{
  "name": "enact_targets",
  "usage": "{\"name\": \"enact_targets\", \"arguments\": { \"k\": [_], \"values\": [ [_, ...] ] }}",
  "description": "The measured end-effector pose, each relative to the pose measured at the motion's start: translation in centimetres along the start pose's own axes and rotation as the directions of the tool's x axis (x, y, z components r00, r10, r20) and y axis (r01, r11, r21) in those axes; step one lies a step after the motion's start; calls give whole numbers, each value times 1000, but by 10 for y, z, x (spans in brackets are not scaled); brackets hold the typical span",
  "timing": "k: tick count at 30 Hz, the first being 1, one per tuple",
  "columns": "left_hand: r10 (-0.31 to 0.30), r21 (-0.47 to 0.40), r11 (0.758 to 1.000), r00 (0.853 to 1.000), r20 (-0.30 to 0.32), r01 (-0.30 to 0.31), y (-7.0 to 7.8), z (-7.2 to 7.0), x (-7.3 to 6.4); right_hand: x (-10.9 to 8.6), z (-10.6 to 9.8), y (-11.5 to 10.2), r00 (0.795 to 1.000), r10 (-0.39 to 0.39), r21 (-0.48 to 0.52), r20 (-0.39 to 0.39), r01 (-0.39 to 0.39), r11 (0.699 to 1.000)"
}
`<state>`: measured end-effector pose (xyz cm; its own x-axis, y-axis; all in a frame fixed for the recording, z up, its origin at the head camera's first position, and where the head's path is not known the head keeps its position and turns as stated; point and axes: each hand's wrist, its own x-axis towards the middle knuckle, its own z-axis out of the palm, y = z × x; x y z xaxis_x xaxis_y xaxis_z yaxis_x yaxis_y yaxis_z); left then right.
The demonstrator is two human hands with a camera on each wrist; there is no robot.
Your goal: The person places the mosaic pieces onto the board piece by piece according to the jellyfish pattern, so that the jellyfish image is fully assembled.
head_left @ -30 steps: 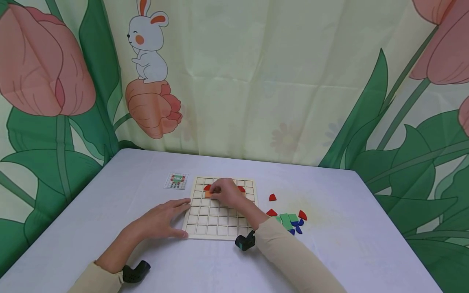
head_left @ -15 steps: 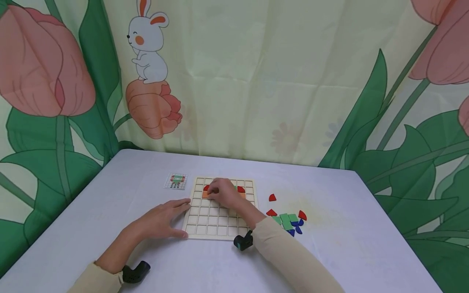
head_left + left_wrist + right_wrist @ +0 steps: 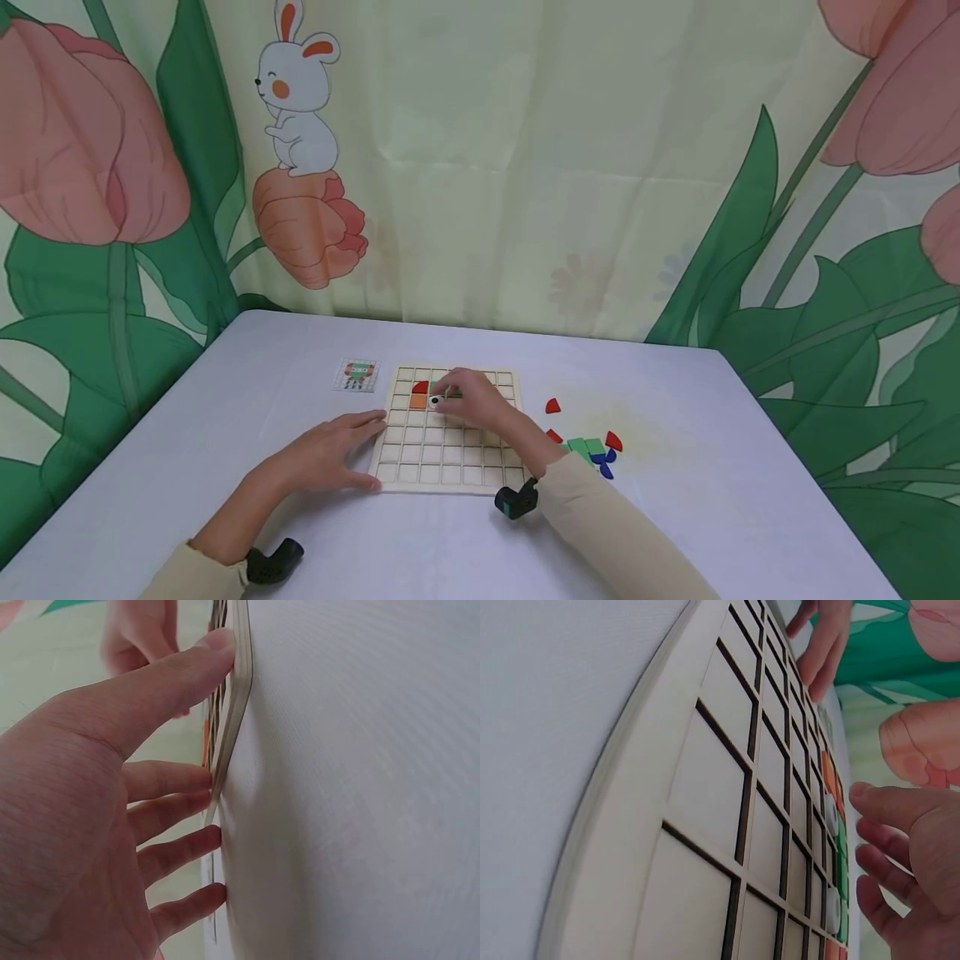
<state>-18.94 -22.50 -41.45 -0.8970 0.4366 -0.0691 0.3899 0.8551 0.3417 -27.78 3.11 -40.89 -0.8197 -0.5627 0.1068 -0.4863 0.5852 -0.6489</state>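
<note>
My left hand (image 3: 322,454) lies along the left edge of a wooden grid board (image 3: 431,457), its thumb and fingertips touching the rim with fingers extended. Over the upper part of the board hovers my right hand (image 3: 477,402), fingers loosely bent and apart, holding nothing. Just beside its fingertips a white eye tile (image 3: 435,402) with a black dot sits in a cell. An orange square (image 3: 417,402) is left of it, with a red quarter-round piece (image 3: 421,387) above. In the right wrist view, green tiles (image 3: 841,847) and a second white round tile (image 3: 833,910) show; the hand hides them from the head view.
A small picture card (image 3: 356,375) with a gridded figure lies left of the board. To the right are loose red quarter-rounds (image 3: 613,441), green tiles (image 3: 585,447) and blue pieces (image 3: 605,465). A printed curtain (image 3: 480,167) hangs behind the white table (image 3: 675,517).
My right hand has let go of the eye tile, now visible in its cell, and shifted slightly right with fingers spread. The left hand stays on the board's edge. The head view shifted slightly.
</note>
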Motion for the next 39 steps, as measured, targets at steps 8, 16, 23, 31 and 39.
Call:
{"name": "enact_targets", "arguments": {
  "k": [8, 16, 23, 31, 39],
  "values": [
    [-2, -2, 1000, 1000, -6, 2, 0, 1, -1, -14, -7, 12, 998, 10, -33, -68, -12, 999],
    [14, 12, 1000, 1000, -12, -14, -2, 1, -1, -27, -16, 19, 991, 95, 21, -95, -93, 995],
    [11, 10, 1000, 1000, -11, -11, -1, 1, -1, -39, -25, 28, 982, 142, 23, -124, -140, 990],
    [24, 20, 1000, 1000, -18, -23, -1, -2, 0, -48, -35, 36, 966, 188, 15, -175, -188, 982],
    [15, -1, 1000, 1000, -7, -15, 0, -1, -1, -59, -43, 49, 950, 240, -3, -199, -245, 969]
  ]
}}
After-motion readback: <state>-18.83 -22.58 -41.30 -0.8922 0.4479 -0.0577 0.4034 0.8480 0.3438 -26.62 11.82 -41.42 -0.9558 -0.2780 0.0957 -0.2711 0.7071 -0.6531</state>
